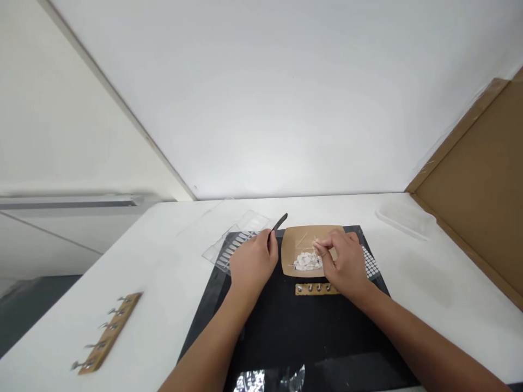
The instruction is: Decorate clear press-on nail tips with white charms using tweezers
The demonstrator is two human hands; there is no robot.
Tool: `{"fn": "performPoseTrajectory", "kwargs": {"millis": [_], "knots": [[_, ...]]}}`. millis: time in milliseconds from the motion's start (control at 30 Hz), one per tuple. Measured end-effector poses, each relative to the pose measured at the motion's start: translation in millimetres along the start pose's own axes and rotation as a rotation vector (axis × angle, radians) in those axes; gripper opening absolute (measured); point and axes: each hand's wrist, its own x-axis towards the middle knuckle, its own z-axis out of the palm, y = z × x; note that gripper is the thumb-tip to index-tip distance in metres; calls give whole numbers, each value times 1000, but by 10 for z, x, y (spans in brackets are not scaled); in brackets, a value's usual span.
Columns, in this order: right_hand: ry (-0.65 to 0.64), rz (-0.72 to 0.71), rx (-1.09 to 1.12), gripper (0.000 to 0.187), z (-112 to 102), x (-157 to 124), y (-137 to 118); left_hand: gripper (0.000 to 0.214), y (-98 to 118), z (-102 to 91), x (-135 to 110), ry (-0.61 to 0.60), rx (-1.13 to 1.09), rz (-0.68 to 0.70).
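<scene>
My left hand (253, 261) is closed around black tweezers (279, 222), whose tip points up and away past the tan plate's left corner. My right hand (343, 260) hovers over the tan square plate (294, 245), its fingers pinched on a thin pale stick (316, 242). A heap of small white pieces (307, 261) lies on the plate beside a few loose sticks. Just in front of the plate, a small wooden strip with metal pins (312, 289) rests on the black mat (286, 326).
A clear tray with rows of white pieces (232, 247) lies left of the plate, and a dotted sheet (371, 264) peeks out right of my hand. Another wooden pin strip (108, 332) lies far left. A clear lid (402, 219) and brown board (478, 185) sit right.
</scene>
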Motion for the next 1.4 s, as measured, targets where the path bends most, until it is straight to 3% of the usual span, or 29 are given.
{"fn": "performPoseTrajectory", "kwargs": {"millis": [267, 400, 467, 533, 600, 633, 700, 767, 867, 1100, 1300, 1400], "knots": [[112, -142, -123, 16, -28, -41, -16, 35, 45, -101, -18, -81, 46, -82], [84, -207, -161, 18, -63, -62, -26, 34, 3, -109, -38, -157, 63, -60], [43, -254, -179, 20, -88, -67, -33, 31, -23, -93, -54, -99, 71, -19], [7, -314, -199, 22, -118, -71, -56, 29, -28, -80, -71, 64, 52, 42], [-10, -366, -232, 27, -149, -78, -93, 27, 2, -88, -87, 194, -87, 142], [-10, -385, -247, 29, -163, -83, -111, 26, 29, -102, -95, 204, -218, 195], [-6, -412, -265, 32, -189, -90, -132, 24, 97, -144, -116, 99, -558, 291], [1, -431, -271, 31, -215, -89, -126, 21, 160, -188, -142, -83, -868, 339], [30, -456, -277, 27, -278, -65, -84, 18, 208, -219, -174, -255, -1132, 358], [82, -598, -255, 20, -443, 56, -65, 21, 245, -172, -191, -329, -1351, 341], [116, -667, -260, 29, -461, 77, -88, 24, 247, -101, -252, -465, -1472, 166], [114, -686, -269, 27, -461, 63, -69, 24, 211, -52, -265, -532, -1516, 145]]}}
